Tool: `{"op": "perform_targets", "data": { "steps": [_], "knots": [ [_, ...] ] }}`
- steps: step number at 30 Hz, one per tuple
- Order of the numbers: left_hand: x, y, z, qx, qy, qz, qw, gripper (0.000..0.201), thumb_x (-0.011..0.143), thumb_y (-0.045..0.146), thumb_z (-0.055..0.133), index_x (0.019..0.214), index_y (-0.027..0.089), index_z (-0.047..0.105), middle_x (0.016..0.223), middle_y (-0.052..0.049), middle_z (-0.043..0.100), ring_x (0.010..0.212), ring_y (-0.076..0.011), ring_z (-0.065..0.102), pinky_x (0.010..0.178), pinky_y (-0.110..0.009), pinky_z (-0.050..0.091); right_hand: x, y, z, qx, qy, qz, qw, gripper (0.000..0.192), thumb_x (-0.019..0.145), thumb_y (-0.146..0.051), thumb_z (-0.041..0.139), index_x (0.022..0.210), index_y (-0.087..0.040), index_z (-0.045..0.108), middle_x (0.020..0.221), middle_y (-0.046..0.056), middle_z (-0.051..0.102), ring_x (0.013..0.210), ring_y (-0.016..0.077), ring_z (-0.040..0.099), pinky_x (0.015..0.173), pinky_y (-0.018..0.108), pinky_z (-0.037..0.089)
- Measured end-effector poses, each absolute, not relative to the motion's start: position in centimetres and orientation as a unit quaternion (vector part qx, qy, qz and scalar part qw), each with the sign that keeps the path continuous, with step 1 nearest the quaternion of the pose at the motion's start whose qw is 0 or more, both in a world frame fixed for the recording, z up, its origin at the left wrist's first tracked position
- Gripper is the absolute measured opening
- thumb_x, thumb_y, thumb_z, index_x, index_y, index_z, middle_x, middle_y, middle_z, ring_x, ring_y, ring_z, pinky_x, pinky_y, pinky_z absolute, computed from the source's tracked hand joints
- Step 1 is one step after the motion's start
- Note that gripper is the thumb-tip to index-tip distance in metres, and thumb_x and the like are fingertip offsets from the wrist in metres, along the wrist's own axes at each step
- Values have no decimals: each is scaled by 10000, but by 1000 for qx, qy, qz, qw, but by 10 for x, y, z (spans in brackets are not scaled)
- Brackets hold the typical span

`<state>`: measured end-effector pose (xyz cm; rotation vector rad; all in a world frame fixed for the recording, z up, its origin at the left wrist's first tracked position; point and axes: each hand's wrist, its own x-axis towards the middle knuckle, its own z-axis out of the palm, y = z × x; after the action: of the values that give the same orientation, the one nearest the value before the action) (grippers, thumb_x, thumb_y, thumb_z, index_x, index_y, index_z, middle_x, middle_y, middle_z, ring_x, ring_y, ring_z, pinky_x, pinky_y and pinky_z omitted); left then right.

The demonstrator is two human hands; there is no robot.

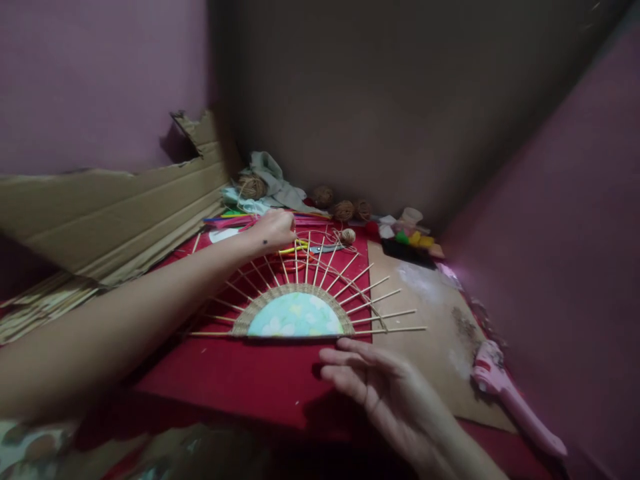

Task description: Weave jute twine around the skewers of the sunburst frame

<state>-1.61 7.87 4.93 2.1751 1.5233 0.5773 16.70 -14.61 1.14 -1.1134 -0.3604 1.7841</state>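
Half-round woven fan (295, 315): straight edge runs left-right, sticks pointing far. My left hand (274, 231) fingers curled at the scissors (320, 249); right hand (385, 393) fingers loosely apart.

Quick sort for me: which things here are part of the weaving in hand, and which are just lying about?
In hand:
- half-round woven piece with radiating sticks
- twine by the left hand
- right hand, open at the piece's flat edge

Lying about:
- pink glue gun
- cardboard sheet
- twine balls at the wall
- scissors
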Motion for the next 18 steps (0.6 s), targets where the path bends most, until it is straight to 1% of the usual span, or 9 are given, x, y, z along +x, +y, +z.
{"op": "perform_targets", "data": {
  "steps": [2,5,6,8,9,11,13,15,18],
  "knots": [
    [-18,52,55,829,503,192,153,237,710,284,591,870,127,666,890,-102,648,878,-223,562,761,-290,403,169,-144,13,-467,-88,709,521,309,795,-74,524,1083,24,473,959,277,665,786,267,707,753,294,562],
    [-25,-1,49,903,363,100,208,412,780,419,560,1095,155,588,1019,-91,629,882,-205,562,759,-291,441,168,-144,15,-448,-34,704,550,360,836,-47,437,1183,38,398,998,309,634,776,260,709,734,283,569],
    [-28,-18,42,923,326,78,192,426,783,409,563,1135,168,567,1068,-95,612,927,-218,549,794,-312,442,167,-144,15,-438,-23,708,553,372,845,-50,423,1206,29,381,1004,312,627,765,255,710,713,274,571],
    [-34,-44,23,941,316,87,86,483,753,327,596,1211,195,523,1171,-116,563,1000,-269,511,861,-403,423,165,-144,15,-421,-9,719,553,398,844,-52,429,1233,3,367,1015,310,616,747,244,710,675,256,572],
    [-36,-53,13,939,328,99,29,491,747,267,587,1228,206,511,1235,-128,527,1041,-300,488,879,-450,408,165,-143,14,-414,-5,723,553,416,834,-46,440,1242,-10,365,1027,309,608,746,241,710,662,253,572],
    [-38,-61,-6,934,332,124,-38,473,796,176,508,1268,193,479,1297,-149,480,1095,-313,452,905,-476,395,164,-141,13,-404,-2,723,560,461,799,-21,466,1249,-29,368,1072,315,585,784,252,707,659,260,574],
    [-37,-58,-18,928,334,154,-67,422,851,147,432,1272,156,474,1298,-170,479,1134,-311,433,929,-480,389,164,-135,10,-391,-5,722,570,504,751,5,497,1239,-38,382,1127,322,554,873,288,692,693,285,576],
    [-35,-51,-26,921,335,182,-80,389,895,154,373,1272,134,470,1292,-183,488,1138,-298,442,932,-474,397,165,-127,8,-377,-6,720,583,519,700,19,526,1202,-42,414,1147,299,548,973,328,656,744,318,572],
    [-30,-43,-31,912,331,221,-99,388,925,151,305,1283,120,453,1303,-195,481,1167,-289,442,939,-475,403,166,-111,4,-363,7,719,593,413,672,-5,555,1079,-52,499,1058,213,603,1016,321,630,786,337,561]
  ]
}}
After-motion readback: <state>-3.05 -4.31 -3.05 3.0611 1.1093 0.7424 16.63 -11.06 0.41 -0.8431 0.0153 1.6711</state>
